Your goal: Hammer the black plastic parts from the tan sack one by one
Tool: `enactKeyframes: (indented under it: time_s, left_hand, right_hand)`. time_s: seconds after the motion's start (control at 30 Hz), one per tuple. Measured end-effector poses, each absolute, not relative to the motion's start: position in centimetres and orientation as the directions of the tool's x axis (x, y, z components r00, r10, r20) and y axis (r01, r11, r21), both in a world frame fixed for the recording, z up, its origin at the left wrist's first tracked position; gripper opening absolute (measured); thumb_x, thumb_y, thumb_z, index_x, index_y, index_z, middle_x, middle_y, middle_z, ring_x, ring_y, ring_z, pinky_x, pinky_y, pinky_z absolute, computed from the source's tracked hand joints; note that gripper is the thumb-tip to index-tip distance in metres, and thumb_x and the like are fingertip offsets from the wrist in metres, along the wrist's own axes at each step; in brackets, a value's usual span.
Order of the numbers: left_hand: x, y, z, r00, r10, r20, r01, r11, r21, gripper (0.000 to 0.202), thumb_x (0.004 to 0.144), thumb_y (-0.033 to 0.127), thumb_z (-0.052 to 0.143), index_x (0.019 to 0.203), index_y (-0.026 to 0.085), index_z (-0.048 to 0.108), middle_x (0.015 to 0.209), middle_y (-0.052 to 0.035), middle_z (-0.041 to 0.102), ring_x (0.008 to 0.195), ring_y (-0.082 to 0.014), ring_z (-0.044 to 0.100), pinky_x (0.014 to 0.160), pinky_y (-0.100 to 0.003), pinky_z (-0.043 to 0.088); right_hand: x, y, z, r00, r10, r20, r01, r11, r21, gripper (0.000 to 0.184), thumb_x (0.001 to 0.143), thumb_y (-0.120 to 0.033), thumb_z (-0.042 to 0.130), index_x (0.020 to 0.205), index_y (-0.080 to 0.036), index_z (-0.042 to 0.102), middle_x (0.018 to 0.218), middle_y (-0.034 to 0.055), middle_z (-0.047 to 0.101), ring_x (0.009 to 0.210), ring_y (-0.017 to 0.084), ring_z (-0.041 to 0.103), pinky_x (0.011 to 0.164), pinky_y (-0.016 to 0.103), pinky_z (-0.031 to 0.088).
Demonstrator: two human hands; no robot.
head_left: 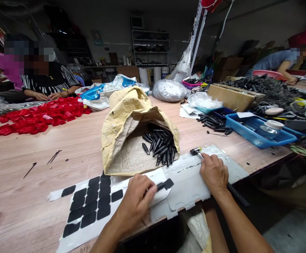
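Observation:
My left hand (135, 196) is closed around a black cylindrical part (160, 186), held low over the table's front edge. A dark rounded-square patch (168, 183) shows at the part's far end; whether it is stuck on I cannot tell. My right hand (214, 172) grips a small hammer (195, 151) near its head, and the black handle sticks out behind the wrist. Below both hands lies a grey flat board (184, 189). By my left forearm is a white sheet (75, 239) bearing several black square stickers (90, 208). An open yellow woven sack (116, 140) with black cylindrical parts (163, 146) faces me.
Red pieces (42, 114) are heaped at the left, before a person in striped sleeves (68, 79). On the right are a blue basket (255, 137), a cardboard box (229, 96) and a pile of black parts (263, 89). Thin black rods (54, 157) lie left.

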State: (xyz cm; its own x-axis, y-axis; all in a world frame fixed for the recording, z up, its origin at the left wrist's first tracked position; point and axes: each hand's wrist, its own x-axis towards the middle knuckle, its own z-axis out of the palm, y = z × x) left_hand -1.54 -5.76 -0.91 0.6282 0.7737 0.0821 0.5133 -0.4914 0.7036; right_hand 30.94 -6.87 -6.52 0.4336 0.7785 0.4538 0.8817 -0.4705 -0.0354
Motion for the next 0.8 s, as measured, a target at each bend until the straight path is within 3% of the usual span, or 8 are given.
enactKeyframes:
  time_s: [0.1, 0.17, 0.27, 0.33, 0.43, 0.53, 0.67, 0.8]
  left_hand:
    - [-1.9, -9.8, -1.6, 0.761, 0.638, 0.116, 0.431, -0.632, 0.644, 0.022, 0.104, 0.04, 0.047, 0.096, 0.026, 0.062, 0.097, -0.005, 0.065, 0.093, -0.0229, 0.055, 0.083, -0.039, 0.045]
    - [-2.2, -12.2, -3.5, 0.8, 0.571, 0.187, 0.424, -0.757, 0.497, 0.02, 0.1, 0.043, 0.055, 0.094, 0.026, 0.064, 0.102, -0.0073, 0.066, 0.095, -0.0256, 0.057, 0.081, -0.041, 0.047]
    - [-2.5, -13.9, -5.8, 0.757, 0.584, 0.292, 0.491, -0.804, 0.335, 0.03, 0.093, 0.055, 0.063, 0.099, 0.027, 0.068, 0.114, -0.0109, 0.067, 0.103, -0.0313, 0.058, 0.087, -0.047, 0.048]
    - [-2.4, -13.4, -5.4, 0.702, 0.635, 0.323, 0.52, -0.767, 0.376, 0.031, 0.093, 0.055, 0.063, 0.108, 0.028, 0.068, 0.115, -0.0108, 0.068, 0.104, -0.0314, 0.059, 0.09, -0.047, 0.048]
    - [-1.3, -9.4, -2.1, 0.532, 0.784, 0.32, 0.575, -0.612, 0.542, 0.023, 0.099, 0.04, 0.054, 0.113, 0.027, 0.067, 0.098, -0.0074, 0.071, 0.091, -0.0257, 0.063, 0.082, -0.04, 0.051]
    - [0.9, -2.6, 1.0, 0.247, 0.941, 0.232, 0.685, -0.339, 0.645, 0.03, 0.1, 0.043, 0.047, 0.104, 0.023, 0.069, 0.091, -0.0062, 0.073, 0.081, -0.0235, 0.066, 0.068, -0.034, 0.049]
    - [3.9, 6.0, 1.4, -0.043, 0.999, 0.01, 0.894, 0.034, 0.448, 0.036, 0.093, 0.051, 0.052, 0.1, 0.02, 0.07, 0.101, -0.0136, 0.076, 0.096, -0.0333, 0.07, 0.073, -0.038, 0.047]
    - [5.3, 9.5, -0.1, -0.083, 0.991, -0.103, 0.928, 0.115, 0.354, 0.033, 0.085, 0.046, 0.062, 0.089, 0.015, 0.072, 0.107, -0.0263, 0.074, 0.102, -0.0427, 0.069, 0.073, -0.042, 0.047]
  right_hand:
    - [30.8, -7.0, -6.4, 0.427, 0.78, 0.457, 0.885, -0.464, -0.036, 0.031, 0.097, -0.024, 0.053, 0.124, -0.021, 0.068, 0.098, 0.0093, 0.062, 0.089, 0.022, 0.052, 0.068, 0.033, 0.027]
    - [30.8, -7.0, -6.4, 0.426, 0.779, 0.46, 0.886, -0.462, -0.037, 0.032, 0.097, -0.024, 0.051, 0.124, -0.02, 0.068, 0.098, 0.0098, 0.062, 0.089, 0.022, 0.052, 0.068, 0.034, 0.027]
    - [30.8, -7.0, -6.5, 0.424, 0.779, 0.462, 0.886, -0.462, -0.034, 0.032, 0.097, -0.023, 0.051, 0.124, -0.02, 0.068, 0.097, 0.0102, 0.062, 0.088, 0.023, 0.052, 0.068, 0.034, 0.027]
    - [30.8, -7.0, -6.6, 0.422, 0.78, 0.461, 0.886, -0.462, -0.029, 0.032, 0.097, -0.023, 0.051, 0.124, -0.02, 0.068, 0.097, 0.0104, 0.062, 0.088, 0.023, 0.052, 0.067, 0.034, 0.027]
    - [30.8, -7.0, -6.7, 0.424, 0.777, 0.465, 0.884, -0.467, -0.024, 0.032, 0.098, -0.024, 0.049, 0.124, -0.02, 0.068, 0.097, 0.0103, 0.062, 0.088, 0.023, 0.052, 0.067, 0.034, 0.026]
    - [30.7, -7.0, -6.6, 0.427, 0.774, 0.467, 0.882, -0.47, -0.027, 0.032, 0.099, -0.024, 0.048, 0.124, -0.021, 0.068, 0.097, 0.01, 0.062, 0.088, 0.023, 0.052, 0.068, 0.035, 0.026]
    - [30.6, -7.1, -6.3, 0.431, 0.778, 0.456, 0.884, -0.465, -0.042, 0.031, 0.098, -0.023, 0.051, 0.123, -0.021, 0.068, 0.099, 0.0096, 0.062, 0.089, 0.023, 0.053, 0.068, 0.035, 0.027]
    - [30.6, -7.1, -6.1, 0.436, 0.776, 0.456, 0.884, -0.465, -0.054, 0.03, 0.097, -0.023, 0.051, 0.123, -0.021, 0.068, 0.099, 0.0097, 0.063, 0.09, 0.023, 0.053, 0.069, 0.035, 0.028]
